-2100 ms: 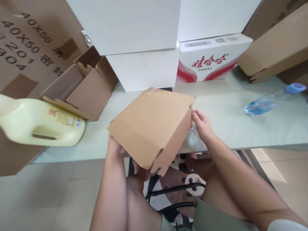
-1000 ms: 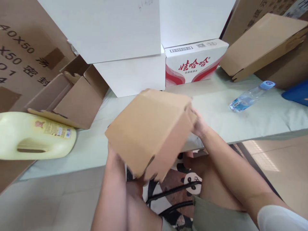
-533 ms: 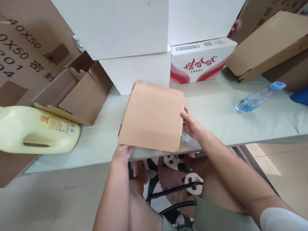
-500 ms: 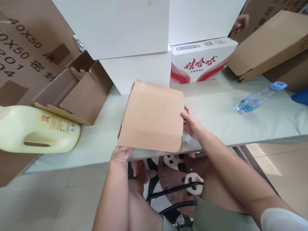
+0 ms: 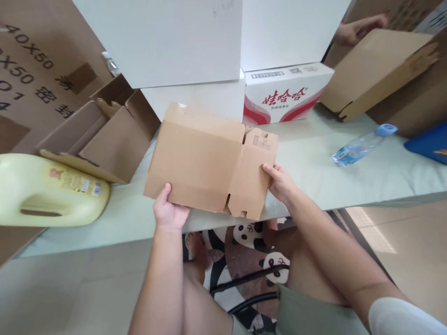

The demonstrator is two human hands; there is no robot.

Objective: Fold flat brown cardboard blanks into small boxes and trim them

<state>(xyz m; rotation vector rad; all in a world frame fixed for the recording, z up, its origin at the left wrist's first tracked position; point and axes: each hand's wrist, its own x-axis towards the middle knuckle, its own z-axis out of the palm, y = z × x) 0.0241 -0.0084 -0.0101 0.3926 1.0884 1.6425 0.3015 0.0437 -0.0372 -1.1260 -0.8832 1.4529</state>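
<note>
I hold a small brown cardboard box (image 5: pixel 206 165) over the near edge of the pale green table (image 5: pixel 314 172). My left hand (image 5: pixel 168 211) grips its lower left corner, thumb on the front face. My right hand (image 5: pixel 278 182) pinches the box's right side panel, which carries a small printed mark. The box is tilted, and two faces plus notched flaps along its lower edge show.
A pale yellow jug (image 5: pixel 49 195) lies at the left beside an open brown carton (image 5: pixel 104 135). White boxes (image 5: pixel 181 51) and a red-and-white carton (image 5: pixel 284 95) stand behind. A water bottle (image 5: pixel 361 145) lies at the right. Another person's hand (image 5: pixel 359 30) touches a brown box (image 5: pixel 375 67).
I have turned the box, so its side panel and notched flaps now face me instead of one flat face. Another person's hand has reached further onto the brown box at top right.
</note>
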